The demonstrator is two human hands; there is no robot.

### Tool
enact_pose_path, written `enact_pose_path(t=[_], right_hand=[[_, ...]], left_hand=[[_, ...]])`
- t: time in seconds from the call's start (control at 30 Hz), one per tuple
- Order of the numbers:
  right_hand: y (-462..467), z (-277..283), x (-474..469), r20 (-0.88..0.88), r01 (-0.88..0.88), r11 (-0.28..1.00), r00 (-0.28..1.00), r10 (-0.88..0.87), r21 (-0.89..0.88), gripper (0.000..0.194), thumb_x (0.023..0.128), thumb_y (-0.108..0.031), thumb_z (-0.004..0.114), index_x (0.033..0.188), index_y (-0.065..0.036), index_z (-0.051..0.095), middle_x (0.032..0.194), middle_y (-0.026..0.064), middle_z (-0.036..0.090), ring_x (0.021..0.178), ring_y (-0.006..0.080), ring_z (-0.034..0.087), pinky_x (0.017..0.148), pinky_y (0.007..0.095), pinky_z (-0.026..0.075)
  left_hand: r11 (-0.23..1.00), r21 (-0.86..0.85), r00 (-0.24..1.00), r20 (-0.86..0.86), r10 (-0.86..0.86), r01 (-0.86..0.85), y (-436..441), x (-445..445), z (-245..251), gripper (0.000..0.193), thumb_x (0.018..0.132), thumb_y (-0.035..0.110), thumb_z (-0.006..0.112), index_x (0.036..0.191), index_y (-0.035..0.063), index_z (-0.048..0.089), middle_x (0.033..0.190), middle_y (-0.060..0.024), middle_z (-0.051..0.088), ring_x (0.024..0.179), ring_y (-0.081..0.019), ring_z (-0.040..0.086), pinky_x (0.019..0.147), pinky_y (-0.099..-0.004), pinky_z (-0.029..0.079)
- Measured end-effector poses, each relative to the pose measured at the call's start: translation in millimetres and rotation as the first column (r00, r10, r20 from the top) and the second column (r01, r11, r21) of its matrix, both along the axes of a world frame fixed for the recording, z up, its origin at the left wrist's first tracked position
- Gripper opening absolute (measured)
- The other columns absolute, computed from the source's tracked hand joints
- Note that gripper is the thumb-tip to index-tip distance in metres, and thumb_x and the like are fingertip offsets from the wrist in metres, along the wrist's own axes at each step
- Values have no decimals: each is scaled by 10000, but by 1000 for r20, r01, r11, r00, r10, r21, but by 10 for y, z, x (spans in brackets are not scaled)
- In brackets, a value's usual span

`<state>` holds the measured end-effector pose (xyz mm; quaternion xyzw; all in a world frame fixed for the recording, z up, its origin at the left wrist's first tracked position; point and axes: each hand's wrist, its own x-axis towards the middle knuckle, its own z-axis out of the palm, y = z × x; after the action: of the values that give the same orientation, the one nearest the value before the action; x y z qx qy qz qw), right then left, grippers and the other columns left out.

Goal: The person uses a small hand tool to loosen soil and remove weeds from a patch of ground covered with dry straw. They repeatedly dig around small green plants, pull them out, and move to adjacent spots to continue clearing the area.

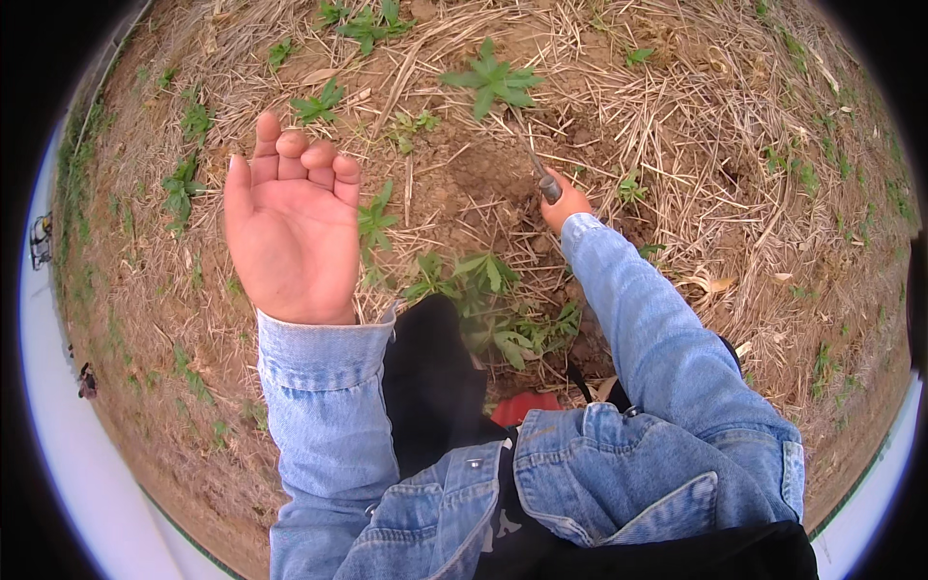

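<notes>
My left hand (293,225) is raised on the left, palm up, fingers slightly curled and holding nothing. My right hand (569,204) is closed on the handle of a thin metal hand tool (549,187). The tool's narrow shaft points away from me, and its far end meets the ground at the base of a leafy green weed (491,81); the leaves partly hide the tip. Crumbly, disturbed brown soil (493,170) lies beside the shaft. Close to my knees is a cluster of leafy green plants (500,326).
Dry straw (674,138) covers much of the field. Smaller weeds stand at the left, such as one (181,192) and another (317,103). Something red (525,408) shows between my black-clad legs. Far off at the left edge are a person (87,380) and a machine-like object (41,241).
</notes>
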<state>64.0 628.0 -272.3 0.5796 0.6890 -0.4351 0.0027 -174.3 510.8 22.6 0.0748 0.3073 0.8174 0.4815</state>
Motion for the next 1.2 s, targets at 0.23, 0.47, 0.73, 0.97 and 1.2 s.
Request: enact_pose_path(t=[0.23, 0.47, 0.73, 0.97, 1.2], right_hand=[[-69, -264, 150, -75, 26, 997, 997, -32, -77, 658, 784, -132, 621, 1379, -247, 363, 1115, 171, 619, 1029, 313, 601, 893, 373, 477], [104, 231, 13, 57, -151, 988, 987, 153, -32, 502, 776, -124, 595, 1267, -116, 487, 1073, 200, 625, 1011, 323, 605, 882, 382, 473], [786, 1501, -760, 489, -852, 515, 490, 721, 96, 240, 867, -191, 530, 1003, -35, 650, 1009, 161, 652, 931, 322, 633, 783, 410, 512], [669, 1479, -27, 662, -940, 341, 250, 707, -9, 299, 771, -141, 597, 1066, -90, 610, 911, 143, 666, 864, 324, 646, 738, 410, 513], [497, 1473, 293, 358, -487, 861, 838, 412, 149, 301, 764, -169, 571, 1060, -125, 606, 946, 146, 662, 891, 329, 631, 802, 409, 495]], left_hand=[[1000, 11, 1000, 16, -26, 25, 40, 118, 29, 333, 983, 305, 319, 1119, 68, 509, 911, -26, 536, 810, -164, 509, 792, -363, 441], [1000, 8, 998, 65, -25, 25, 6, 294, 90, 337, 984, 323, 328, 1102, 75, 522, 890, -12, 540, 801, -157, 512, 765, -353, 454], [999, 51, 997, 79, -5, 1, 13, 317, 174, 344, 981, 339, 327, 1098, 77, 517, 875, -15, 538, 791, -155, 511, 756, -345, 452], [998, 51, 993, 113, 26, -32, 21, 192, 142, 353, 981, 347, 319, 1093, 77, 518, 874, -17, 545, 785, -158, 515, 749, -344, 447], [992, 114, 986, 153, -66, 48, 23, 110, -21, 341, 982, 296, 308, 1109, 56, 513, 922, -26, 534, 837, -167, 506, 811, -374, 433]])
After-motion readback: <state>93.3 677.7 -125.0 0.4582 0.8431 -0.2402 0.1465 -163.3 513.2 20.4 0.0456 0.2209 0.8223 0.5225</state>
